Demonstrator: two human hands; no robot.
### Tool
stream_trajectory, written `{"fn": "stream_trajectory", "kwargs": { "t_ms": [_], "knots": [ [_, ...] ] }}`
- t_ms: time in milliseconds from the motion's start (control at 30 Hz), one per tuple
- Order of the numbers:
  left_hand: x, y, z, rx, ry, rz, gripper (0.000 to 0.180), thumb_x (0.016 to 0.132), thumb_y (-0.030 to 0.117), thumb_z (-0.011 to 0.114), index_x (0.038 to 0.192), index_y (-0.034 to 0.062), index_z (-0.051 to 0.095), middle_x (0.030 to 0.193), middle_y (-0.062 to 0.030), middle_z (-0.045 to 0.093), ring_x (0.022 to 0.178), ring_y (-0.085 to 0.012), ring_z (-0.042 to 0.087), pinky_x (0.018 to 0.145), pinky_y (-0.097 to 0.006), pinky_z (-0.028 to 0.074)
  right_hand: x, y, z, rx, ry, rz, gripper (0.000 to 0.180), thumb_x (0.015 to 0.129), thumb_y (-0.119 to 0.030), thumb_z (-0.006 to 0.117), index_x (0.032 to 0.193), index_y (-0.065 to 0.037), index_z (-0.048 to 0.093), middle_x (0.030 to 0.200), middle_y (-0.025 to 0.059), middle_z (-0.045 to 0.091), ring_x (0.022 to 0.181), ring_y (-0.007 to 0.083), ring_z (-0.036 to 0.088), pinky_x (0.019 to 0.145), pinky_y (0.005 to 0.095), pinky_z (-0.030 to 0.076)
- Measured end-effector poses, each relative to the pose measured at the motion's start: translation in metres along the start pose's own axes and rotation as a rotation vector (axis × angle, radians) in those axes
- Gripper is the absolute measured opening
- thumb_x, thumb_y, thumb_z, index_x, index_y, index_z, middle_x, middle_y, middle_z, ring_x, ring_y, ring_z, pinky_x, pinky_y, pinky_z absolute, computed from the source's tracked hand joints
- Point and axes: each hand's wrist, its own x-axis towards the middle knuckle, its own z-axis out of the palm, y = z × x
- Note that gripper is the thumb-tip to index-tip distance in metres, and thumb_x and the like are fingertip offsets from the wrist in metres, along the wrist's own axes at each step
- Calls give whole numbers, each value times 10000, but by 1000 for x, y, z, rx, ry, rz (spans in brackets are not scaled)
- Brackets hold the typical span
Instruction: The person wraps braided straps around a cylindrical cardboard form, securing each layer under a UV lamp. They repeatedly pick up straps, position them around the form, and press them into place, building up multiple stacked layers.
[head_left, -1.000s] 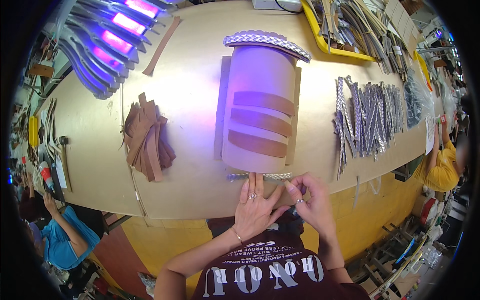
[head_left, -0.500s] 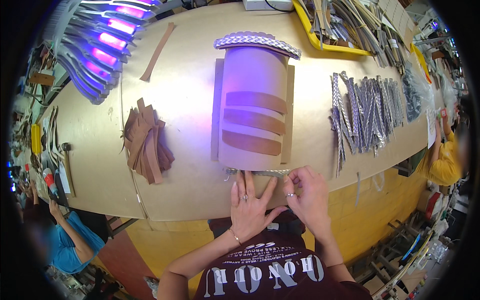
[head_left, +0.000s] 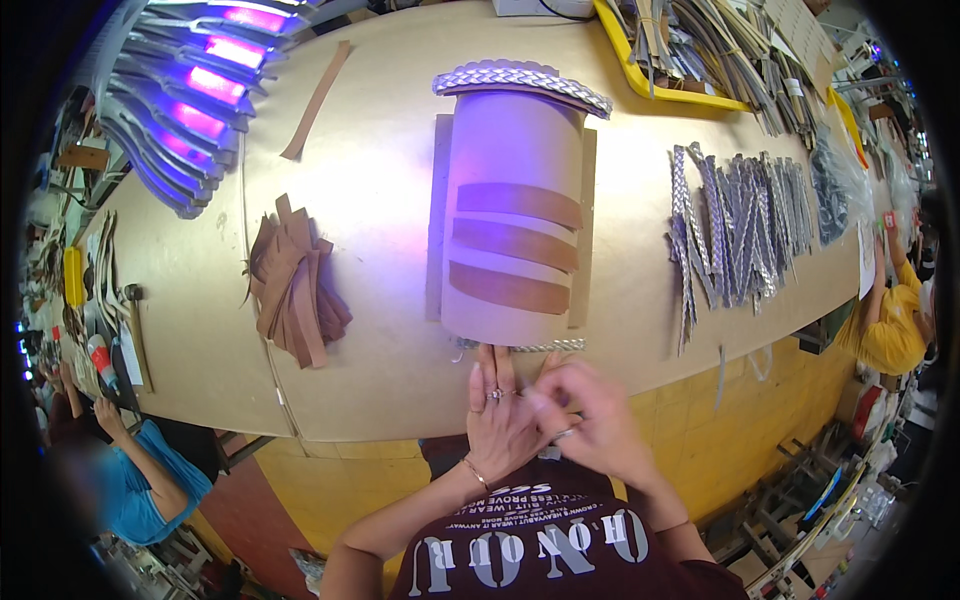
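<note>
A curved beige form (head_left: 515,145) stands in the middle of the table, with three brown leather strips (head_left: 512,288) lying across its top. Along its near lower edge runs a silvery braided strip (head_left: 562,346). The fingers of my left hand (head_left: 500,425) stretch forward, and their tips lie on or against that strip, partly under the form's edge. My right hand (head_left: 595,420) crosses over the left hand's fingers and thumb; its own fingers are smeared by motion, so what they hold does not show. A braided strip on a brown backing (head_left: 525,84) rests across the form's far end.
Left of the form lies a pile of brown leather strips (head_left: 295,290), with one loose strip (head_left: 318,100) farther back. Braided strips (head_left: 740,235) spread out at right. A yellow tray (head_left: 640,80) stands back right; grey curved pieces (head_left: 165,130) rise back left. Other people work at both sides.
My right hand has moved left from the braided strip's right end to above my left hand. The left hand's fingers have drawn closer together, its tips staying at the strip.
</note>
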Motion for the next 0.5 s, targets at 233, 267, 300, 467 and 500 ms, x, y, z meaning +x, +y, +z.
{"fn": "stream_trajectory", "kwargs": {
  "t_ms": [233, 267, 300, 467, 500],
  "knots": [
    [1, -1, -3, -46, -22, 23, 828, 787, 748, 559, 1422, 226, 460, 1510, -377, 222, 1441, -488, 186, 1144, -504, 83, -6, 30, -27, -237, 141, 147, 142, 874, -125, 679, 840, -8, 607, 739, 89, 587, 691, 214, 546, 678, 340, 443],
    [1, -2, -2, -18, -22, 30, 854, 780, 760, 558, 1415, 198, 457, 1502, -380, 236, 1437, -491, 194, 1142, -506, 83, -5, 34, -27, -204, 144, 165, 142, 874, -124, 680, 839, -7, 607, 743, 90, 590, 687, 214, 546, 673, 339, 444],
    [0, -3, -1, -87, 32, 34, 889, 777, 773, 545, 1412, 159, 443, 1497, -377, 251, 1434, -492, 205, 1144, -508, 81, -4, 36, -27, -169, 148, 184, 142, 873, -122, 680, 838, -6, 607, 746, 92, 593, 682, 214, 547, 668, 338, 446],
    [-2, -7, 2, -170, 171, 36, 1101, 762, 831, 484, 1435, -27, 333, 1486, -323, 328, 1427, -445, 266, 1154, -503, 75, -2, 42, -28, -179, 145, 179, 136, 876, -109, 674, 851, 7, 607, 745, 95, 597, 659, 204, 553, 632, 323, 455],
    [-2, -7, 2, -146, 154, 25, 1107, 766, 820, 495, 1438, -42, 321, 1497, -311, 321, 1434, -426, 262, 1156, -498, 81, -2, 42, -28, -202, 145, 167, 135, 877, -107, 672, 854, 10, 607, 743, 95, 596, 655, 201, 553, 626, 321, 456]
  ]
}}
